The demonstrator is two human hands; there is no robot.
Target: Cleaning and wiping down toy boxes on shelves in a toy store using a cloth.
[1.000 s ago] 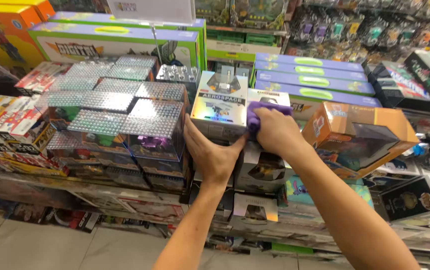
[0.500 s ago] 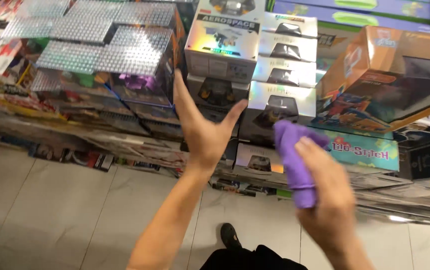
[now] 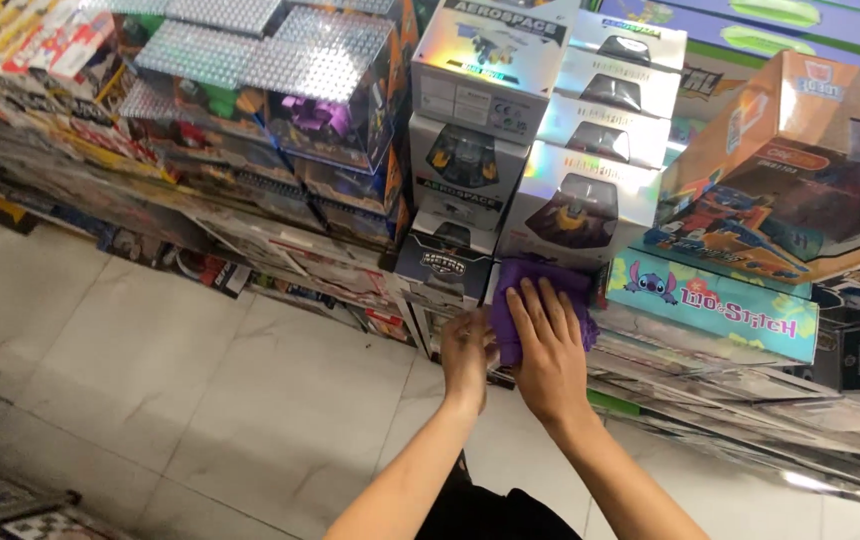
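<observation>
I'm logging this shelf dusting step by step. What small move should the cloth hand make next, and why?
Probably sweep the purple cloth sideways: the right hand presses it flat on a low box front in the stack, while the left hand rests beside it.

Orange toy box (image 3: pixel 800 160), tiled floor (image 3: pixel 200 400)

The right hand (image 3: pixel 548 345) lies flat on a purple cloth (image 3: pixel 540 300), fingers spread, pressing it against a low box in a stack of silver toy boxes (image 3: pixel 575 205). The left hand (image 3: pixel 468 350) sits just beside the right fingers, gripping that low box's left edge. Beyond the right fingertips stands an orange box (image 3: pixel 800 165); a teal box (image 3: pixel 715 305) lies beside them.
</observation>
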